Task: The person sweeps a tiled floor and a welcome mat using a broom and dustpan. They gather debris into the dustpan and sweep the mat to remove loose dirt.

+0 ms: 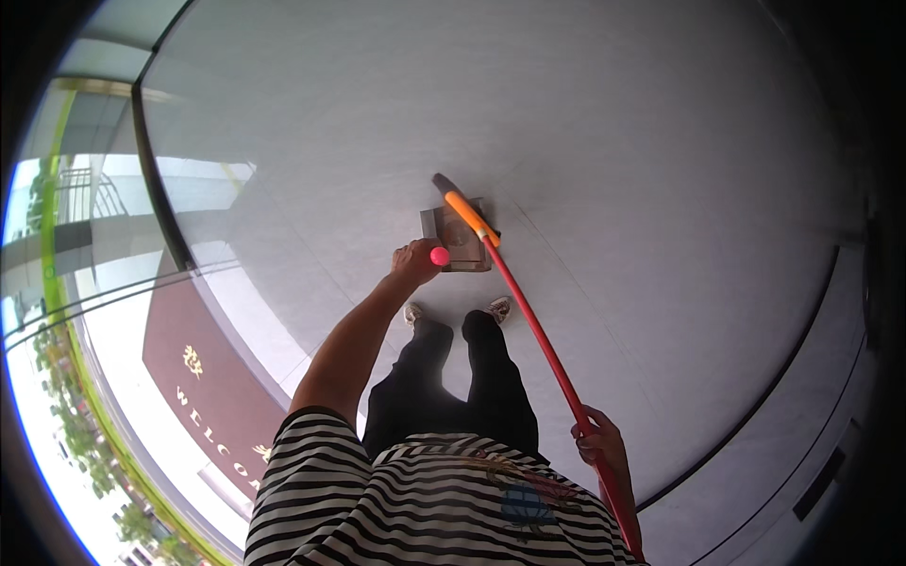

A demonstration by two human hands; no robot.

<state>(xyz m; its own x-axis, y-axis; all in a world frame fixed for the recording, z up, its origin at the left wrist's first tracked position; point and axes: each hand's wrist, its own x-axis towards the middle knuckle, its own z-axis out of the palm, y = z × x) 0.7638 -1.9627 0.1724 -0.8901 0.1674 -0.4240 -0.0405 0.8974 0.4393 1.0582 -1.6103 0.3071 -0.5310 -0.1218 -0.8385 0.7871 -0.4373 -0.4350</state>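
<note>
My left hand [413,262] reaches down in front of me, its fingers closed round a handle with a round pink end that stands up towards me. Below it, on the floor, lies a grey-brown dustpan [469,247] with raised sides. My right hand [601,441], at my right side, is wrapped round the long red stick of a broom [545,351]. The stick slants forward and left to an orange broom head [464,209] with dark bristles, which crosses over the far part of the dustpan. Whether the bristles touch the pan or the floor, I cannot tell.
Smooth grey floor [613,189] spreads around the dustpan, with thin joint lines. My shoes [500,308] stand just behind the pan. On the left are a dark-framed glass front [146,165] and a brown mat [212,363] with pale lettering. A dark strip [774,396] curves along the right.
</note>
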